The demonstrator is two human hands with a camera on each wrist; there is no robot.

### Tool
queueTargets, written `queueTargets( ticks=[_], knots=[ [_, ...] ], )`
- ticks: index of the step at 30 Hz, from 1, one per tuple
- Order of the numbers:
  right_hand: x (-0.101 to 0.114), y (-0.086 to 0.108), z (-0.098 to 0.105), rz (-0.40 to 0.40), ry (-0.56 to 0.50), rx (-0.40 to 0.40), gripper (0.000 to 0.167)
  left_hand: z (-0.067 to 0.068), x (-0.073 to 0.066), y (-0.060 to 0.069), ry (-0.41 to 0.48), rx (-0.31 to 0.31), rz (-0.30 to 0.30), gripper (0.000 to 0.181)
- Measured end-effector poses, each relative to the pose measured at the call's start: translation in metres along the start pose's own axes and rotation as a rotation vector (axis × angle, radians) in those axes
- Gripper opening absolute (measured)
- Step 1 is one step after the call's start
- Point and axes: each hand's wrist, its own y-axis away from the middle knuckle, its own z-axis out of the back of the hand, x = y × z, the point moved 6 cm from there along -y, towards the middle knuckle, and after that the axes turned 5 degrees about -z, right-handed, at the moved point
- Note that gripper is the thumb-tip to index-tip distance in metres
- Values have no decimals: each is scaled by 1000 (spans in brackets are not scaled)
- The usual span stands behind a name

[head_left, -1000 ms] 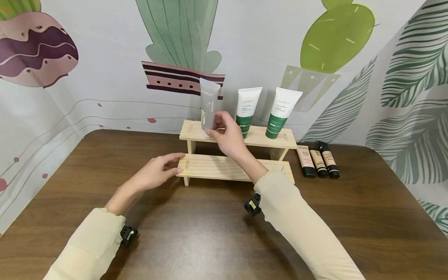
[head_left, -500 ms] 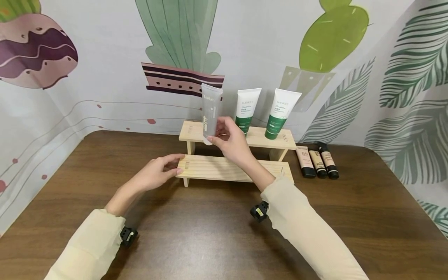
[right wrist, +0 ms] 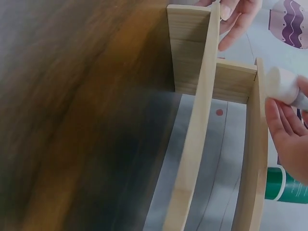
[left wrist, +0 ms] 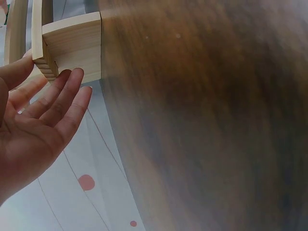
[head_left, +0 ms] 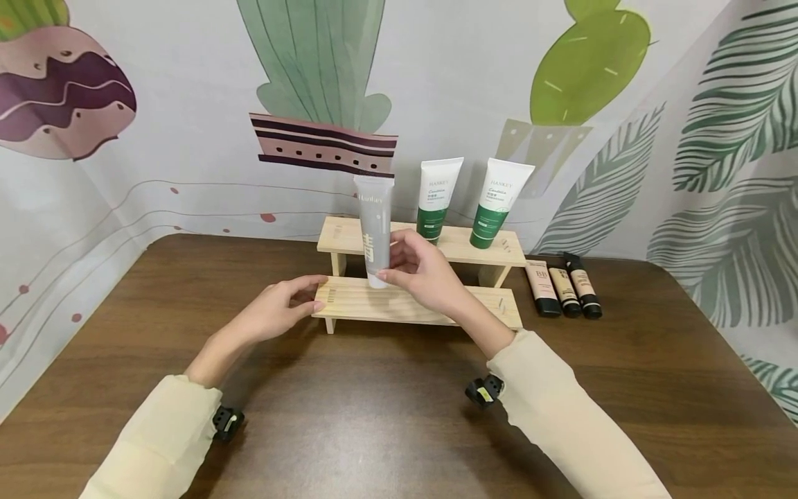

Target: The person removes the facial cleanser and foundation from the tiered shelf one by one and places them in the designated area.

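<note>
My right hand (head_left: 430,274) pinches a grey squeeze tube (head_left: 375,225) near its white cap (right wrist: 281,85), thumb in front and fingers behind. Upright with the cap down, the tube overlaps the back of the lower tier (head_left: 405,301) of a wooden two-tier stand in the head view. Whether the cap touches wood I cannot tell. At the stand's left end my left hand (head_left: 277,307) holds the lower board between thumb and index finger; the other fingers (left wrist: 72,108) stretch loosely beside it. Two white-and-green tubes, one left (head_left: 438,197) and one right (head_left: 499,201), stand on the upper tier (head_left: 464,246).
Right of the stand, a BB cream tube (head_left: 543,287), a beige tube (head_left: 566,291) and a black-capped tube (head_left: 584,285) lie side by side on the brown table (head_left: 361,416). Behind it hangs a cactus-patterned cloth (head_left: 206,125).
My right hand has brought the grey tube down and toward me, from the upper tier to in front of it at the lower tier. The left hand stays at the stand's end.
</note>
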Motion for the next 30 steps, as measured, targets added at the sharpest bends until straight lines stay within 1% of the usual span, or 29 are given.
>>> queueTargets(
  ticks=[7,12,17,23,30],
  knots=[
    [-11,18,4,-13,47,112,40,0,-1,1,5,2,-14,42],
    [-16,32,15,-15,75,151,39,0,-2,1,7,7,-9,43],
    [-24,46,27,-65,66,191,38,0,-3,2,10,11,-3,43],
    [-40,63,47,-129,82,218,36,0,-3,2,11,9,5,42],
    [-51,80,72,-176,109,217,34,0,-2,1,17,3,8,42]
  ],
)
